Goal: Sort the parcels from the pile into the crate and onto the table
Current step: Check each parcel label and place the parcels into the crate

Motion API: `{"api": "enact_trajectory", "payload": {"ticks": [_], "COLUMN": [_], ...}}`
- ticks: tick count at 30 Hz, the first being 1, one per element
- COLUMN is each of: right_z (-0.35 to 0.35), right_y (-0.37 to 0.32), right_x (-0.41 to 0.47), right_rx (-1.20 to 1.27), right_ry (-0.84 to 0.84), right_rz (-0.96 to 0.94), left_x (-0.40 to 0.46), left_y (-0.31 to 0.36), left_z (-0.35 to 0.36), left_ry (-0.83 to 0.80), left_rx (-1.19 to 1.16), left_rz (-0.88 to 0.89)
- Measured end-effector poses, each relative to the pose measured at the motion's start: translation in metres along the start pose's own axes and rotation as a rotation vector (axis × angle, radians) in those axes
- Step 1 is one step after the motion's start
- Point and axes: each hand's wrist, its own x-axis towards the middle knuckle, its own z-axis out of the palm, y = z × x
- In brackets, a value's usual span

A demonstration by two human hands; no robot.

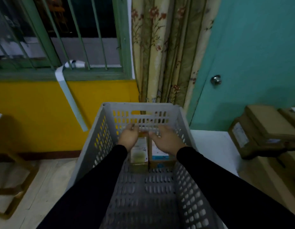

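Note:
A grey perforated plastic crate stands in front of me. Two small cardboard parcels lie side by side on its floor at the far end: the left parcel with a pale yellowish label, the right parcel with a white and blue label. My left hand and my right hand hover inside the crate just above these parcels, fingers loosely spread and holding nothing. Black sleeves cover both forearms.
A pile of brown cardboard parcels sits at the right on a white table. A turquoise door and a flowered curtain stand behind the crate. A wooden frame stands on the floor at the left.

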Motion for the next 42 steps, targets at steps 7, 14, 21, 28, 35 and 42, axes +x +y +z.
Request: {"api": "enact_trajectory", "payload": {"ticks": [7,14,21,28,35,42], "right_z": [-0.085,-0.147,-0.191,-0.225,-0.217,-0.203], "right_y": [0.02,0.127,0.24,0.382,0.423,0.42], "right_x": [-0.063,-0.123,-0.18,-0.238,-0.251,-0.264], "right_rx": [0.101,0.152,0.153,0.164,0.278,0.465], "right_ry": [0.359,0.526,0.625,0.593,0.315,0.447], "right_rz": [-0.04,0.15,0.257,0.326,0.481,0.434], "left_x": [-0.027,-0.077,-0.12,-0.192,-0.243,-0.276], "left_y": [0.109,0.184,0.214,0.197,0.165,0.166], "left_z": [0.034,0.119,0.221,0.368,0.433,0.434], "left_ry": [-0.04,-0.194,-0.3,-0.442,-0.559,-0.66], "left_rx": [-0.04,-0.01,0.075,0.1,-0.062,-0.272], "left_rz": [0.252,0.404,0.346,0.092,-0.141,-0.142]}}
